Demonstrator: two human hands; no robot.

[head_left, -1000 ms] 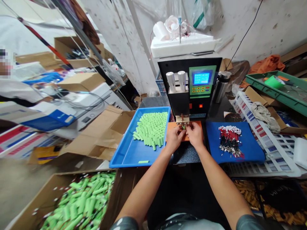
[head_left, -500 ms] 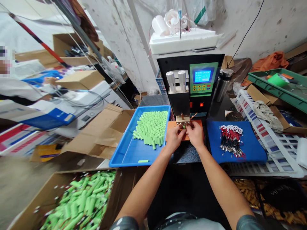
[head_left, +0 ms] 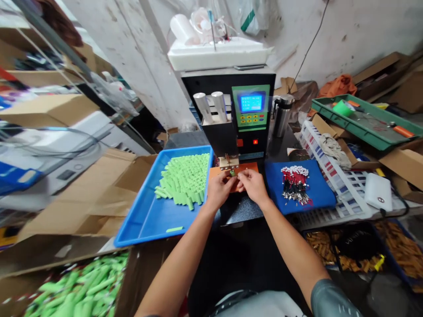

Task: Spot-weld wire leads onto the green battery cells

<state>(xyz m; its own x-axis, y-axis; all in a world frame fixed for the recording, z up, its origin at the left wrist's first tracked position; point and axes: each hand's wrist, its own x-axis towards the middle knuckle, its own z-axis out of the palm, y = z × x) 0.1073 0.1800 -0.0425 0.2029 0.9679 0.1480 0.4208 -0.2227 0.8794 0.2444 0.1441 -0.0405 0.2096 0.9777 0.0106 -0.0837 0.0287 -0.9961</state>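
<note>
My left hand (head_left: 218, 190) is closed, thumb and fingers pinching a small green battery cell (head_left: 232, 173) beneath the electrodes of a spot welder (head_left: 228, 161). Close beside it, my right hand (head_left: 253, 186) has its fingertips pinched together at the cell's right side; whatever lies between them is too small to make out. Both hands are over the orange plate (head_left: 248, 167) at the welder's base. To the left, a blue tray (head_left: 139, 222) holds rows of green cells (head_left: 185, 178). On the right, red and black wire leads with white connectors (head_left: 295, 182) lie on a blue mat (head_left: 320, 189).
The welder's lit display (head_left: 250, 103) faces me. A steel flask (head_left: 283, 115) stands right of it. A cardboard box (head_left: 124, 281) with wired green cells sits low at left. A white plastic basket (head_left: 343, 185) and a green tray (head_left: 370, 125) are at right.
My view has turned to the right, so the scene sits further left. Both hands stay at the welder with the cell, and the right hand's fingertips have drawn slightly away from the electrodes.
</note>
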